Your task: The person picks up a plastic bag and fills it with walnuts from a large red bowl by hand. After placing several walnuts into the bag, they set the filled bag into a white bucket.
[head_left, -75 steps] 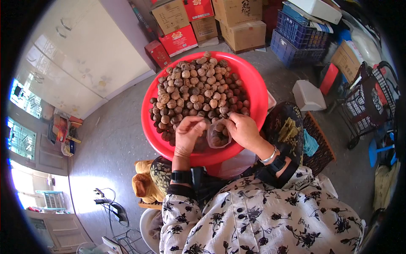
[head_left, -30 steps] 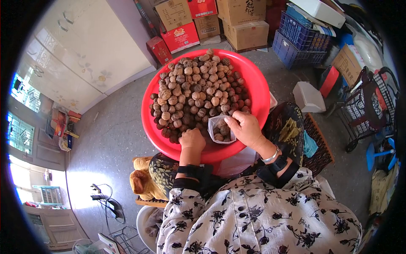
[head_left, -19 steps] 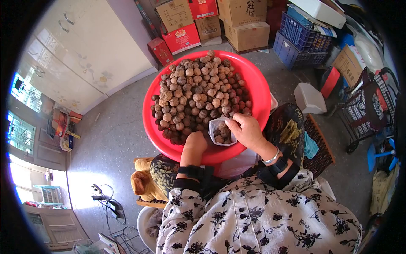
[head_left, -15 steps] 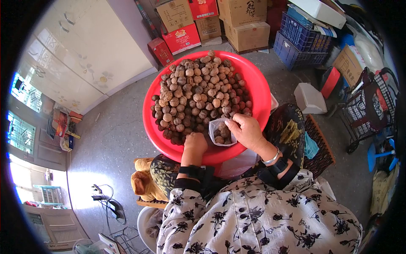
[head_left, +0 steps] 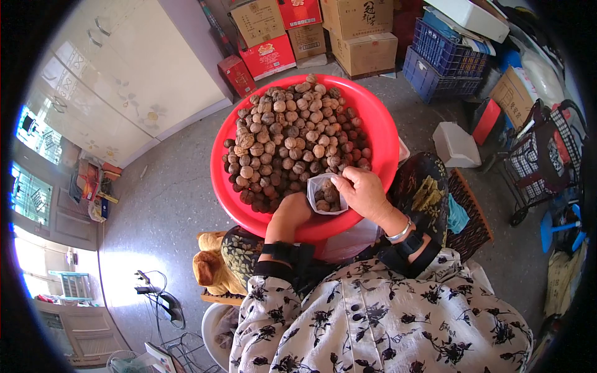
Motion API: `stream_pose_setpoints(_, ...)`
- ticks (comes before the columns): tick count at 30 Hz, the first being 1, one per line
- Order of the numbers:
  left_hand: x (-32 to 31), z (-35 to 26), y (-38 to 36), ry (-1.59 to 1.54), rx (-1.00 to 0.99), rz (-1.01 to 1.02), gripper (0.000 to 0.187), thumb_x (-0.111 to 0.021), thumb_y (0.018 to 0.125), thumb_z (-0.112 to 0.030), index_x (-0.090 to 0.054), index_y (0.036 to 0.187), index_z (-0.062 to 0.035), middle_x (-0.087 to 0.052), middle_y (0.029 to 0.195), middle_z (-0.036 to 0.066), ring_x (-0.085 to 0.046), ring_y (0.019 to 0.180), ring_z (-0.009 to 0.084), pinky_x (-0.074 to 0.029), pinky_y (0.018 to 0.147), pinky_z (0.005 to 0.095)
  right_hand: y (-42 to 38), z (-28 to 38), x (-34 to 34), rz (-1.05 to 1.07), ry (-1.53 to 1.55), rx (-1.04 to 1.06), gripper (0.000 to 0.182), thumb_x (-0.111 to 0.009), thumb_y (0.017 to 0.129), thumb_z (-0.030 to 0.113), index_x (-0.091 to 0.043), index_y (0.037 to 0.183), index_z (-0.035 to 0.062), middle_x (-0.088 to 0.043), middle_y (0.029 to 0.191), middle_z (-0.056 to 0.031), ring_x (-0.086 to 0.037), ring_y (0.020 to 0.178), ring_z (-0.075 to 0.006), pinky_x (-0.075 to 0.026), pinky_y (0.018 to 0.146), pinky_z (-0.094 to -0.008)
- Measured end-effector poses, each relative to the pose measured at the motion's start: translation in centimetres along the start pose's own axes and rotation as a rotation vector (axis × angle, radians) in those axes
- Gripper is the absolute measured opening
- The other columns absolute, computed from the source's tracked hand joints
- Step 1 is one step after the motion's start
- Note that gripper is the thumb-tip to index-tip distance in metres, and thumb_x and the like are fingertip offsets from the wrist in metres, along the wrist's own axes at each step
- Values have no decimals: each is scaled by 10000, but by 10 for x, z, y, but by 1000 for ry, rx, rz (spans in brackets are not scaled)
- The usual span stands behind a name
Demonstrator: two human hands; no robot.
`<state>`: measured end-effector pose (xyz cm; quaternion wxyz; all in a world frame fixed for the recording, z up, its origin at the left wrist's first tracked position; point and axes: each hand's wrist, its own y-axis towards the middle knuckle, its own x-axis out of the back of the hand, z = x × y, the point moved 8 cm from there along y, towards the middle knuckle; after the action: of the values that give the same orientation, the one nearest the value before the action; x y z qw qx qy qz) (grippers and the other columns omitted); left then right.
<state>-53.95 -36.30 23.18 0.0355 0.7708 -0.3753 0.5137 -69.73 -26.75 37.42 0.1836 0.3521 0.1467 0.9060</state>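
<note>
A wide red basin (head_left: 384, 140) holds a large heap of walnuts (head_left: 292, 130). At the basin's near edge, a small white plastic bag (head_left: 314, 184) stands with its mouth spread and several walnuts inside. My right hand (head_left: 362, 194) pinches the right side of the bag's rim between thumb and fingers. Just left of the bag, my left hand (head_left: 295, 209) reaches down at the near edge of the heap. Its fingers are hidden from view, so I cannot see whether it grasps a walnut.
Cardboard boxes (head_left: 364, 53) and red cartons stand behind the basin. Blue crates (head_left: 435, 71) and a wheeled cart (head_left: 538, 155) are at the right. A white bucket (head_left: 214, 336) sits low at the left, near power cables (head_left: 165, 304). White cabinets line the left.
My left hand has shifted slightly right, closer to the bag, and its fingers have turned out of sight. My right hand and the bag stay in place.
</note>
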Motion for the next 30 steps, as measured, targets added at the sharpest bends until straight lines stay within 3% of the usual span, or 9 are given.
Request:
stream_pose_setpoints(4,26,11,0,-151,37,-222,302,-602,858,-221,-681,984,42,-690,981,268,-656,948,446,-522,848,477,0,-1,-1,18,-3,-24,317,-666,899,254,-540,734,14,-584,700,-185,-605,691,-406,-469,602,-478)
stream_pose_setpoints(6,34,36,3,-477,184,-401,353,-644,869,-292,-647,991,39,-703,879,204,-686,797,356,-543,736,413,0,-3,-2,8,-8,-16,319,-663,903,258,-541,736,16,-584,700,-186,-606,691,-406,-469,601,-477)
stream_pose_setpoints(7,40,24,-9,-789,298,-283,332,-635,922,-305,-636,1026,10,-688,839,100,-645,696,200,-529,644,322,0,-3,-2,0,-13,-9,321,-661,907,262,-543,737,17,-584,701,-186,-607,691,-405,-469,600,-476)
stream_pose_setpoints(8,43,22,-12,-787,296,-281,332,-635,922,-305,-636,1026,10,-688,839,100,-645,696,200,-529,644,322,-1,-4,-2,-3,-13,-11,321,-661,907,262,-543,737,17,-584,701,-186,-607,691,-405,-469,600,-476)
stream_pose_setpoints(10,61,5,-19,-1091,44,-350,274,-580,984,-288,-623,1063,-29,-659,854,25,-573,665,97,-494,591,251,0,-4,-2,1,-19,3,322,-660,910,268,-548,740,18,-589,704,-184,-610,690,-401,-472,600,-474)
stream_pose_setpoints(14,82,-15,-41,-1359,-194,-404,235,-580,995,-236,-629,1143,-59,-668,984,2,-574,793,89,-495,752,247,-1,-4,-2,-11,-12,10,314,-658,911,263,-554,747,16,-592,704,-181,-612,694,-401,-475,603,-476)
stream_pose_setpoints(15,84,-18,-44,-1399,-268,-362,294,-597,988,-240,-612,1190,-26,-659,1134,53,-621,1048,166,-478,929,325,-1,-5,-2,-11,-12,6,313,-658,910,263,-555,748,15,-593,705,-179,-613,699,-401,-476,608,-478)
stream_pose_setpoints(21,79,-45,-42,-1233,-520,-151,352,-682,932,-182,-622,1250,-43,-620,1252,67,-567,1164,167,-440,1015,314,0,-2,0,-28,-34,16,303,-665,901,250,-558,747,13,-596,709,-177,-617,706,-398,-477,611,-478)
stream_pose_setpoints(30,86,-23,-41,-1248,-226,-394,313,-676,946,-180,-631,1211,-18,-649,1104,8,-578,1026,92,-438,938,238,0,-2,-1,-13,-13,6,313,-663,904,249,-546,740,9,-591,717,-178,-610,709,-401,-472,614,-475)
